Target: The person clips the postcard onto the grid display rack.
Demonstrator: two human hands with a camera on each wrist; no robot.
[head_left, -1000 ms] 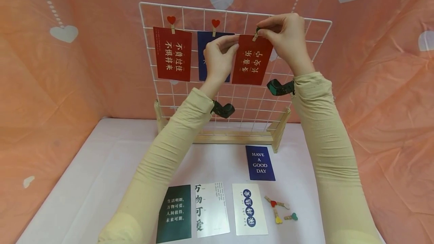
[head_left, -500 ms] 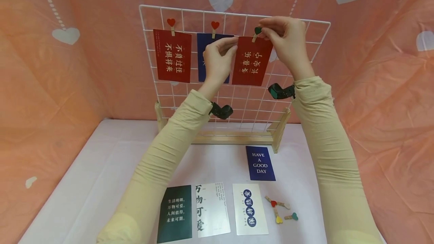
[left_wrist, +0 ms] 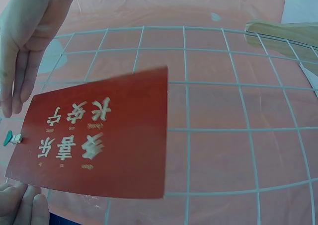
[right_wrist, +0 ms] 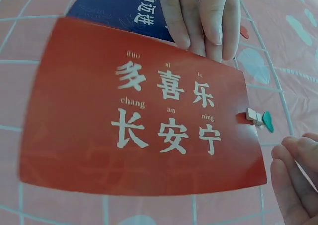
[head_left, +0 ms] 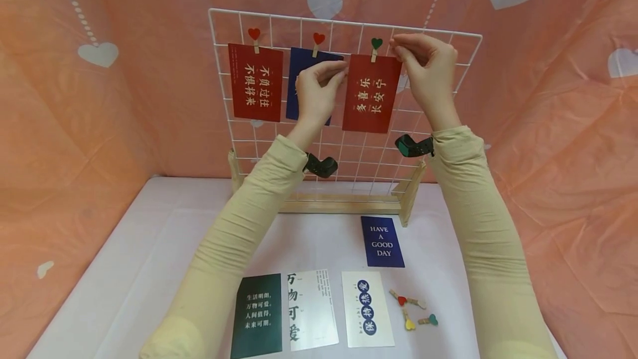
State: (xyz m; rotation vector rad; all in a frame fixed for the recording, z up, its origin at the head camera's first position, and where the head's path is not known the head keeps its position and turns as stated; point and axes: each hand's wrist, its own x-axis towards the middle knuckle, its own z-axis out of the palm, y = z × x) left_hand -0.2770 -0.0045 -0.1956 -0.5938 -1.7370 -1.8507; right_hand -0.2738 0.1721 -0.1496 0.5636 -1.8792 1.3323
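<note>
A red card (head_left: pixel 371 93) with pale characters hangs on the white wire grid (head_left: pixel 344 151) from a wooden clothespin with a green heart (head_left: pixel 376 44). My left hand (head_left: pixel 319 93) is at the card's left edge, in front of a blue card (head_left: pixel 299 65); its fingers look fairly straight in the right wrist view and their tips overlap the red card's edge. To the right of the clothespin, my right hand (head_left: pixel 428 73) stands apart from it with relaxed fingers, close to the card's upper right corner. Both hands look free of any grip.
Another red card (head_left: pixel 256 85) hangs at the left under a red-heart clothespin (head_left: pixel 254 35). On the table lie a blue card (head_left: pixel 382 241), a green card (head_left: pixel 257 314), two white cards (head_left: pixel 369 309) and several small clothespins (head_left: pixel 408 323). Wooden feet (head_left: pixel 411 195) support the grid.
My right hand has let go of the green-heart clothespin and drawn off to the right, slightly down. My left hand has eased left from the red card, which hangs from the clothespin.
</note>
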